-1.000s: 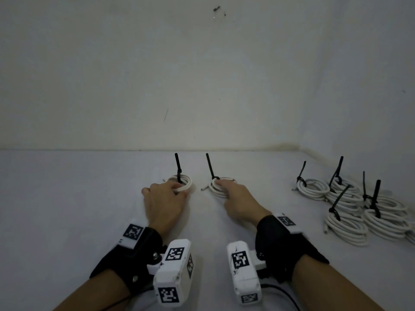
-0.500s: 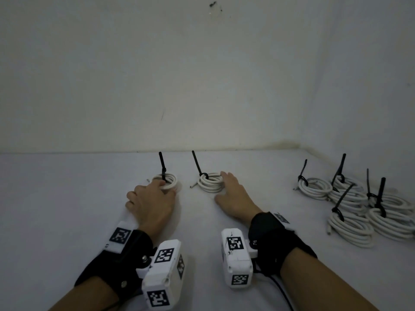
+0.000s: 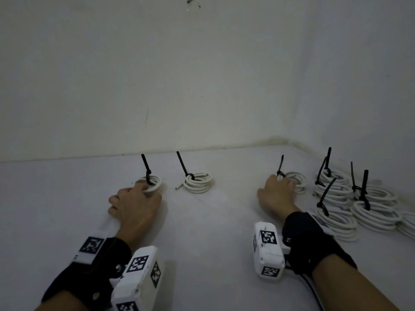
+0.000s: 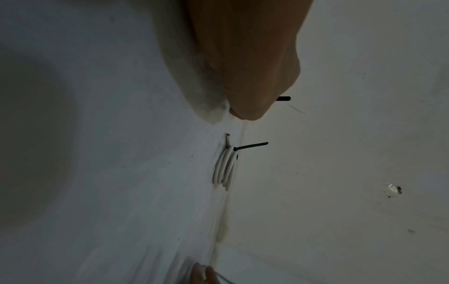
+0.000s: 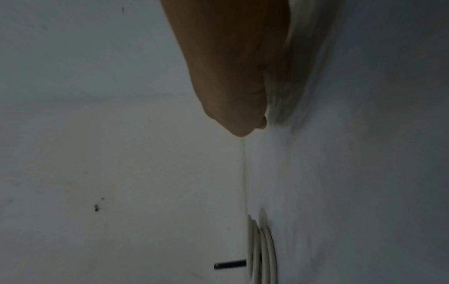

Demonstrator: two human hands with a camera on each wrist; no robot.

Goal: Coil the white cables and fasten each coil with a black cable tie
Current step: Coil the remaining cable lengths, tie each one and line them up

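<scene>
Three white cable coils with upright black ties lie in a row on the white surface. My left hand [image 3: 134, 205] rests at the left coil [image 3: 155, 184], its fingers curled onto the near rim below the tie [image 3: 146, 168]. The middle coil [image 3: 198, 181] lies free, and it also shows in the left wrist view as the middle coil [image 4: 224, 169]. My right hand [image 3: 276, 194] reaches to the right coil [image 3: 297, 179], fingers curled over it beside its tie [image 3: 280, 167]. The right wrist view is blurred, showing my right hand [image 5: 230, 86].
Several tied white coils are piled at the right [image 3: 359, 205], close to the right wall. The back wall [image 3: 202, 86] rises just behind the row. Bare white surface [image 3: 202, 232] lies between my forearms.
My right hand let go of the middle coil and moved right to the coil at the pile's edge. My left hand stayed on the left coil.
</scene>
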